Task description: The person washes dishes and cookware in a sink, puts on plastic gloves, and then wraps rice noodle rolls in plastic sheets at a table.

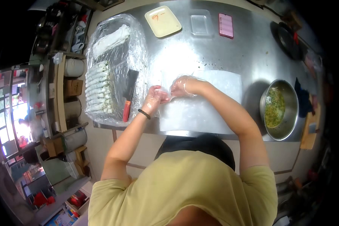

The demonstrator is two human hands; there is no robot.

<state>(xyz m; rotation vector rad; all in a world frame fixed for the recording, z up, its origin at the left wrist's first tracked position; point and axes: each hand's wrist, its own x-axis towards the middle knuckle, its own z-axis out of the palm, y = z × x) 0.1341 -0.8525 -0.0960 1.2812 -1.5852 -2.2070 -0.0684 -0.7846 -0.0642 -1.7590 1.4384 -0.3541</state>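
Observation:
Both my hands wear clear plastic gloves and meet at the left part of a stack of thin whitish translucent sheets (199, 116) on the steel table. My left hand (155, 98) has its fingers closed at a thin translucent sheet edge. Close beside it, my right hand (182, 86) is curled, its fingertips pinching the same thin sheet. Glare and the gloves blur exactly where the fingers grip. Left of my left hand lies a cleaver (130, 88) with a red handle (127, 110), on a plastic-covered tray (118, 56).
Several white rolls with green filling (98, 88) and a folded white cloth (111, 40) lie on that tray. A steel bowl (290, 126) of yellow-green filling (274, 109) stands right. Farther back are a cream plate (163, 22), a clear container (200, 23) and a phone (226, 26).

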